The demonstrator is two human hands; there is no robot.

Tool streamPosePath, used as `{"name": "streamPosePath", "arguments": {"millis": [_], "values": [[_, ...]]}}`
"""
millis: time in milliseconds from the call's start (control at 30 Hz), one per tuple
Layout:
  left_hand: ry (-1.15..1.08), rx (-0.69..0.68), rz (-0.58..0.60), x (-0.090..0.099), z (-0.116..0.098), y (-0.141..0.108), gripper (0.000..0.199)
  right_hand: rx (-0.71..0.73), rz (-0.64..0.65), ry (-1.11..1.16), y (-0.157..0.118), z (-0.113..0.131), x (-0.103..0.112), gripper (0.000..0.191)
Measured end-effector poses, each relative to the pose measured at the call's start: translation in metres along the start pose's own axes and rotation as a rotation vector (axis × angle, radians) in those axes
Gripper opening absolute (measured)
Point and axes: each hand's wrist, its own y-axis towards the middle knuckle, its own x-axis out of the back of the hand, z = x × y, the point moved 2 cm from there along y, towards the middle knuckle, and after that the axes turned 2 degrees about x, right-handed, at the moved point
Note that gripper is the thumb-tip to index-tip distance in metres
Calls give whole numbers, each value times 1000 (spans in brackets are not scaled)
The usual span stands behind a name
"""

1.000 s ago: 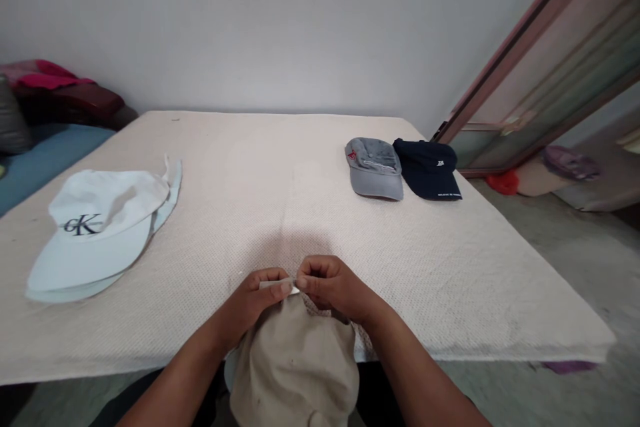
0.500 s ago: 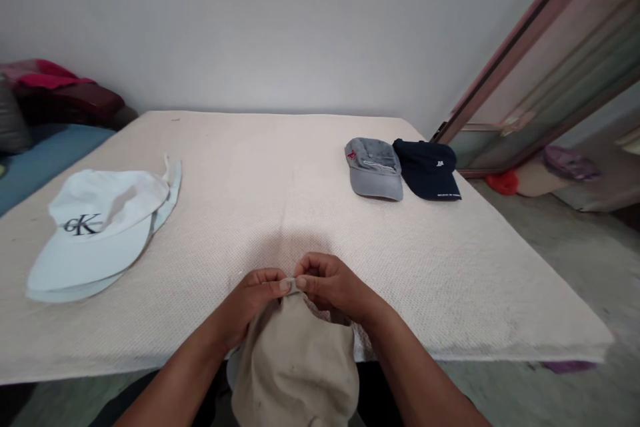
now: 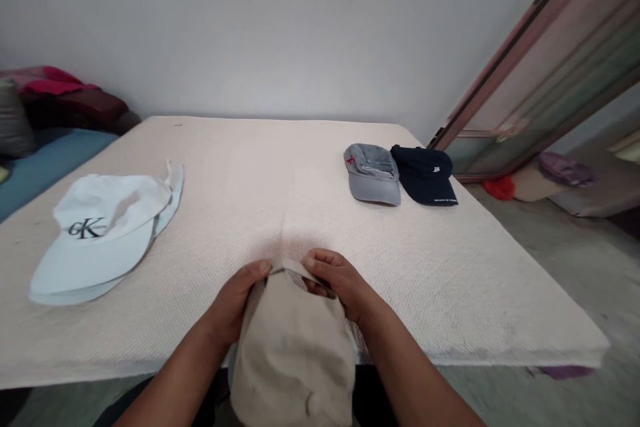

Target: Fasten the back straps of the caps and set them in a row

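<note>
Head view: left hand (image 3: 236,301) has shifted outward along beige cap (image 3: 294,347).

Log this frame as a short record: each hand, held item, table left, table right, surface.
left hand: grips tan cap by its edge
right hand: grips the same edge, other side
held item: tan cap, opening between the hands
table left: white CK cap over a second pale brim
table right: gray cap beside navy cap
surface: white cloth
</note>
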Motion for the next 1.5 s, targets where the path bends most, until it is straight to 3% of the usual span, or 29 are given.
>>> {"name": "streamPosePath", "arguments": {"millis": [67, 167, 267, 400, 567, 633, 733, 933, 1100, 1267, 1500], "values": [[-137, 36, -71, 5, -10, -1, 28, 42, -10, 67, -1, 0, 2, 27], [-250, -87, -170, 19, -31, -1, 34, 17, 56, 149, -4, -1, 4, 28], [-267, -160, -166, 26, -43, 0, 35, 36, 27, 192, -4, 2, 9, 24], [-179, -80, -176, 15, -28, 2, 42, 202, -176, 281, -1, 13, 22, 19], [-27, -104, -230, 4, -6, 6, 17, 305, -322, 334, 4, 19, 36, 20], [-56, -127, -277, 8, -10, 8, 15, 289, -305, 325, 6, 15, 36, 17], [-162, -263, -363, 17, -28, 10, 16, 266, -213, 285, 5, 7, 29, 18], [-315, -526, -444, 33, -56, 9, 24, 56, 122, 224, -8, -10, 8, 46], [-375, -578, -399, 37, -56, 14, 25, 117, 51, 209, -2, -13, 10, 49], [-351, -373, -428, 39, -39, 23, 27, 330, -29, 209, 27, 12, 24, 38], [-303, -277, -352, 36, -30, 23, 14, 593, -293, 172, 100, 90, 66, 25]]}}
